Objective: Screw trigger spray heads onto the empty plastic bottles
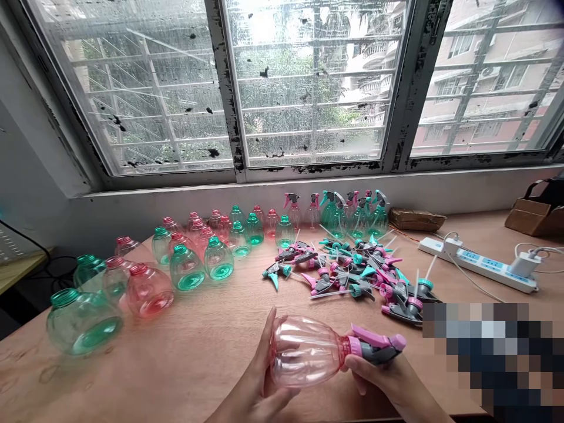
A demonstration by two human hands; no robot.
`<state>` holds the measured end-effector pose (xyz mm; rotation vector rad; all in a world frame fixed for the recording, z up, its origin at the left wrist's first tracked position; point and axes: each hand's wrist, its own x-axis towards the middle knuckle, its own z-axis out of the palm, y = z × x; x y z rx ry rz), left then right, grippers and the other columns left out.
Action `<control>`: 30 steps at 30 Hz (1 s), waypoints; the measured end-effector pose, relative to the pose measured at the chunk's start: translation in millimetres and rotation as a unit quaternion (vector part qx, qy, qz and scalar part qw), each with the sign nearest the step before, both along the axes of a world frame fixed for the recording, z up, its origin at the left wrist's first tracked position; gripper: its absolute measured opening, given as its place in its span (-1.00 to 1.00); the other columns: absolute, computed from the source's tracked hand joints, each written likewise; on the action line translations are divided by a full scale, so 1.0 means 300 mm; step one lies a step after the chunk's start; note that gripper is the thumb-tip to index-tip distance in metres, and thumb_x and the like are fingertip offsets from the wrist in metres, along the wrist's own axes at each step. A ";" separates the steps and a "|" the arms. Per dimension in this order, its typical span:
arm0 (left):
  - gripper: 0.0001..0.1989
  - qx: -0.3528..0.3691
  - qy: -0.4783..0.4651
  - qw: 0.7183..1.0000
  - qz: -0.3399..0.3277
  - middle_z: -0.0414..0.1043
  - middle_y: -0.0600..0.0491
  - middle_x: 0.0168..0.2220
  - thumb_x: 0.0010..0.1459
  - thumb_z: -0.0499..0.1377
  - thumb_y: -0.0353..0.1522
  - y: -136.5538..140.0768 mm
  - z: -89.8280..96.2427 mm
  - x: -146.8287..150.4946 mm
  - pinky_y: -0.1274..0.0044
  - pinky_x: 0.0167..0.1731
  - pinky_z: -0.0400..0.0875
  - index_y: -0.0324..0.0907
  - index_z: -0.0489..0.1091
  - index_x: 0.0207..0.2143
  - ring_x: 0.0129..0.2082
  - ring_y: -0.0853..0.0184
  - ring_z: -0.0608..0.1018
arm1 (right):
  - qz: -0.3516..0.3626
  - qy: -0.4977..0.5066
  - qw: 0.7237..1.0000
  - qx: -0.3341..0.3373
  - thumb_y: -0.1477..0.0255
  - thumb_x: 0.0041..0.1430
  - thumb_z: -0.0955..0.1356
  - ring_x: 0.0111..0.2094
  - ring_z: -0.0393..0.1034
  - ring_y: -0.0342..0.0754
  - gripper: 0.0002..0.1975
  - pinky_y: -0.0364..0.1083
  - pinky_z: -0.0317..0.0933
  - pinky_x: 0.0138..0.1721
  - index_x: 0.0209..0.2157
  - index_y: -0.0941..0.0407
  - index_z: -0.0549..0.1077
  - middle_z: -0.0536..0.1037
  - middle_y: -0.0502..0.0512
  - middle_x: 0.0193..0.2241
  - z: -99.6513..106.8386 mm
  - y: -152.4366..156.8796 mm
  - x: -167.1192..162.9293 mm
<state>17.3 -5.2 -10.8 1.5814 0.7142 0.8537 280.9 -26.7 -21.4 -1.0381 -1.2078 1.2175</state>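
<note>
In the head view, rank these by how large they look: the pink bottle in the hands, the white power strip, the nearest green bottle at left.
1. pink bottle, with its sprayer head
2. white power strip, long but thin
3. green bottle

The top spot owes partly to nearness to the camera; 2 and 3 are close.

1. I see soft daylight coming through the window (308, 88); the panes are streaked and hazy.
2. Below the window, the worktop (198, 341) is evenly bright, with only faint shadows.
3. The window frame bows outward toward the edges, a wide-lens distortion.
4. Far below the window, at lower right, a pixelated block (493, 352) hides detail.
</note>
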 end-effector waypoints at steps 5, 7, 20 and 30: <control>0.09 -0.016 -0.003 1.000 0.000 -0.26 0.01 0.48 0.13 0.32 -0.10 -0.020 0.023 -0.004 0.20 0.38 -0.16 0.11 -0.44 0.40 0.43 -0.03 -0.02 | 0.017 -0.005 1.000 0.016 0.19 0.11 0.48 -0.60 0.28 -0.11 -0.70 -0.14 0.15 -0.54 -0.52 0.09 0.45 0.39 -0.12 -0.67 0.018 -0.003 -0.003; 0.02 -0.025 -0.008 1.000 -0.003 -0.28 0.01 0.49 0.18 0.26 -0.06 -0.021 0.023 -0.006 0.22 0.40 -0.25 0.06 -0.40 0.41 0.45 0.00 -0.14 | 0.018 -0.002 1.000 0.020 0.19 0.11 0.48 -0.59 0.27 -0.10 -0.69 -0.13 0.14 -0.54 -0.53 0.09 0.44 0.38 -0.12 -0.67 0.019 -0.003 -0.004; -0.04 0.002 0.013 1.000 0.000 -0.19 0.05 0.47 0.22 0.27 -0.18 -0.014 0.022 -0.003 0.24 0.34 0.02 0.24 -0.37 0.39 0.33 0.06 0.22 | 0.010 -0.011 1.000 0.009 0.11 0.12 0.45 -0.57 0.32 -0.07 -0.64 -0.07 0.22 -0.45 -0.33 0.15 0.54 0.54 0.00 -0.59 -0.008 -0.005 0.007; -0.05 -0.002 -0.002 1.000 -0.001 -0.21 0.02 0.47 0.23 0.27 -0.18 0.018 -0.028 -0.009 0.19 0.36 -0.05 0.18 -0.36 0.41 0.37 0.02 0.16 | 0.013 -0.017 1.000 0.012 0.11 0.12 0.45 -0.58 0.33 -0.06 -0.66 -0.08 0.24 -0.46 -0.42 0.12 0.54 0.48 -0.05 -0.65 0.013 -0.007 0.005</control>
